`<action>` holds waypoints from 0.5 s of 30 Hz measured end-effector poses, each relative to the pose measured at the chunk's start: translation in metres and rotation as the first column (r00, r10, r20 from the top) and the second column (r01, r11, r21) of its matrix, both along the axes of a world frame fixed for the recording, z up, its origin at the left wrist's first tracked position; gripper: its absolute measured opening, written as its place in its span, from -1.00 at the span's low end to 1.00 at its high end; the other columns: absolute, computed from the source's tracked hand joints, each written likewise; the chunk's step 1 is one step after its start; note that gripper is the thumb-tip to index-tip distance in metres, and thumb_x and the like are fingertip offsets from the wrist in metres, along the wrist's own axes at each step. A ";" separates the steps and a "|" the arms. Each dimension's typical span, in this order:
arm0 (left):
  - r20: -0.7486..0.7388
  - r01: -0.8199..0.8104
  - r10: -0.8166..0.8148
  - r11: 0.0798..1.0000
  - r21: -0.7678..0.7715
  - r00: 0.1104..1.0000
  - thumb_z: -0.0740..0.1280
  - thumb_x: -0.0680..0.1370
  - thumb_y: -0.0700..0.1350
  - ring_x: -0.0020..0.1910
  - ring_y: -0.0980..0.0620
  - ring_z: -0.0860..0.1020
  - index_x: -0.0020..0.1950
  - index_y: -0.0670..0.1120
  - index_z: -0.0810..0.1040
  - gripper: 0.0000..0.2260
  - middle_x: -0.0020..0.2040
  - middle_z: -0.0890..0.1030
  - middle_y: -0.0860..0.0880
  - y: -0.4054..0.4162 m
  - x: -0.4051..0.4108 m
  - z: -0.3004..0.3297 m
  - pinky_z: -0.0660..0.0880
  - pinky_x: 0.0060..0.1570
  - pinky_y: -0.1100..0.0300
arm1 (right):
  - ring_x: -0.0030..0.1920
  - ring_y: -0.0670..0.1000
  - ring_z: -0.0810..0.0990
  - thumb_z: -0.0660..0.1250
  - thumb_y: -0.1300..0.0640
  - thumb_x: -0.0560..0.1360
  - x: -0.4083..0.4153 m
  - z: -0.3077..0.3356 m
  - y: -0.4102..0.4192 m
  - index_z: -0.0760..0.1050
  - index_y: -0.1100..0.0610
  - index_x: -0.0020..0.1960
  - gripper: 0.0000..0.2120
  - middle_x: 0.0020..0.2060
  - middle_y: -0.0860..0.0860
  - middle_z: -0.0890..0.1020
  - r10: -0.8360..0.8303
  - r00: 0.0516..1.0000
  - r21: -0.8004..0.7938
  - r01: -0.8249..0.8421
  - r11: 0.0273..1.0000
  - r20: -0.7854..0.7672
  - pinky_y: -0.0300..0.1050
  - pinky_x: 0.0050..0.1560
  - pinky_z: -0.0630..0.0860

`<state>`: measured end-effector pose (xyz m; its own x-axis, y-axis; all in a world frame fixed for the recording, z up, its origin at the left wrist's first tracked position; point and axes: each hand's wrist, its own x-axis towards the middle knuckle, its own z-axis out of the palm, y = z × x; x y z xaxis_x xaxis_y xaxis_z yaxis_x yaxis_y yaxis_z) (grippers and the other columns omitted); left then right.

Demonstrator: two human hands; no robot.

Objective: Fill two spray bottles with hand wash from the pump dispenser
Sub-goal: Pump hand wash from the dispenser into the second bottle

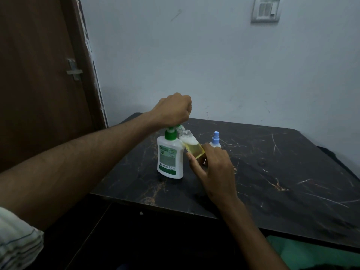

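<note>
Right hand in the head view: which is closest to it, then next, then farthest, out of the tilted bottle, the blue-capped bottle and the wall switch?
From the right hand:
1. Tilted bottle, held in its fingers.
2. Blue-capped bottle, standing just behind the hand.
3. Wall switch, high on the wall.

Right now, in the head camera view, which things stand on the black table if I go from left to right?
Pump dispenser → tilted clear spray bottle held in the right hand → spray bottle with the blue cap.
</note>
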<state>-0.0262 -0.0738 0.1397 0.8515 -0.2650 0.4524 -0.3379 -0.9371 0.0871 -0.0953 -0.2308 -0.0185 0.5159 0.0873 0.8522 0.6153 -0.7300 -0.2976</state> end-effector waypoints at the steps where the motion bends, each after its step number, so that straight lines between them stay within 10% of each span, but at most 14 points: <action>1: 0.001 -0.001 0.001 1.000 0.001 1.000 0.24 0.49 -0.32 -0.40 0.08 0.30 -0.35 -0.01 0.36 -0.71 -0.36 0.39 -0.03 0.000 0.000 0.000 0.24 -0.37 0.12 | -0.21 -0.14 0.30 0.32 -0.17 0.60 0.000 0.000 0.000 0.52 0.09 0.04 -0.70 -0.21 -0.07 0.52 -0.004 1.000 0.001 0.004 1.000 -0.001 -0.18 -0.15 0.32; 15: -0.001 0.002 -0.002 0.999 -0.054 1.000 0.25 0.54 -0.30 -0.36 0.09 0.38 -0.29 0.04 0.44 -0.72 -0.32 0.42 0.08 0.000 0.005 -0.001 0.32 -0.31 0.12 | -0.19 -0.17 0.28 0.31 -0.17 0.60 -0.001 0.002 0.000 0.55 0.10 0.08 -0.67 -0.20 -0.06 0.54 0.005 1.000 0.019 -0.005 1.000 0.002 -0.18 -0.14 0.32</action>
<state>-0.0210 -0.0737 0.1391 0.8515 -0.2415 0.4654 -0.3395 -0.9304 0.1383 -0.0964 -0.2306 -0.0167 0.5137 0.0735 0.8548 0.6199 -0.7207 -0.3105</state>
